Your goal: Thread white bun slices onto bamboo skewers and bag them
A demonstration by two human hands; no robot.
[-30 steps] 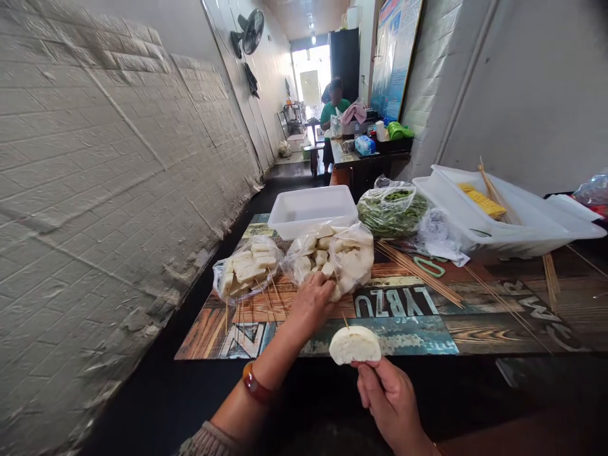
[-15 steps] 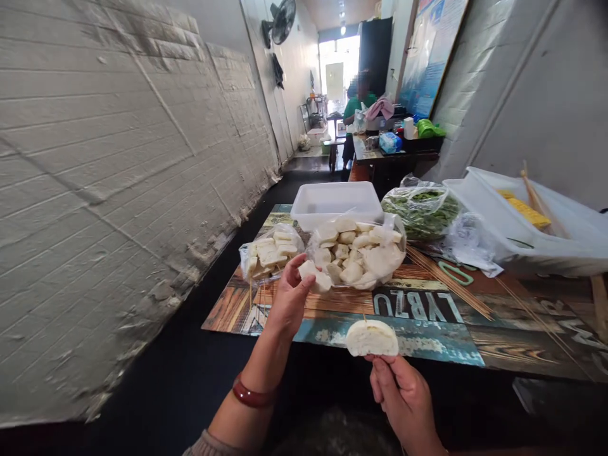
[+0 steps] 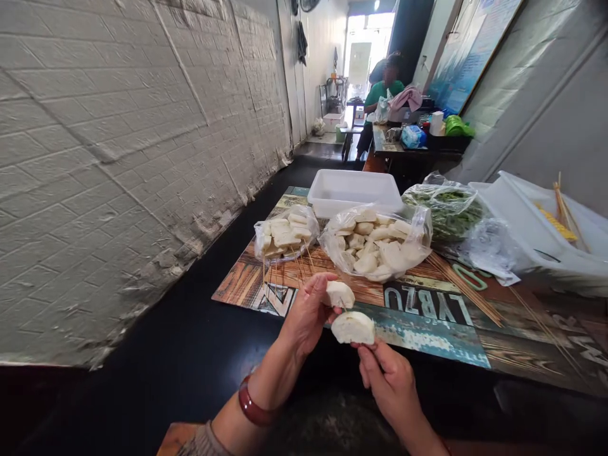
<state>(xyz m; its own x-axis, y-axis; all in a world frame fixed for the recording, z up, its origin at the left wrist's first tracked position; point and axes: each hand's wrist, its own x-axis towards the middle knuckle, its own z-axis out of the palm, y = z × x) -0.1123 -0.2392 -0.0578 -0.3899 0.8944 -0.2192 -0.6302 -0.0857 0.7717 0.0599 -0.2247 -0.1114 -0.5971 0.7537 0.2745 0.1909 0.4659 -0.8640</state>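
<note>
Between the fingers of my left hand (image 3: pixel 308 310) is a white slice (image 3: pixel 341 295), which looks like steamed bun. My right hand (image 3: pixel 387 370) pinches another white slice (image 3: pixel 354 328) at its lower edge. A thin wooden skewer's tip shows above this slice, close to the slice in my left hand; its lower part is hidden by my fingers. Beyond my hands lies an open clear bag of loose white slices (image 3: pixel 368 244). Left of it, a smaller bag holds skewered slices (image 3: pixel 285 233), their sticks pointing towards me.
A white plastic tub (image 3: pixel 356 190) stands behind the bags. Rightward are a bag of green vegetables (image 3: pixel 444 212), bare skewers (image 3: pixel 468 291), green-handled scissors (image 3: pixel 470 277) and white bins (image 3: pixel 522 209). A person in green (image 3: pixel 384 92) is at a farther table. A brick wall (image 3: pixel 118 158) runs along the left.
My left hand has come back from the large bag with its slice, beside the skewered one in my right hand. The view has shifted left and down.
</note>
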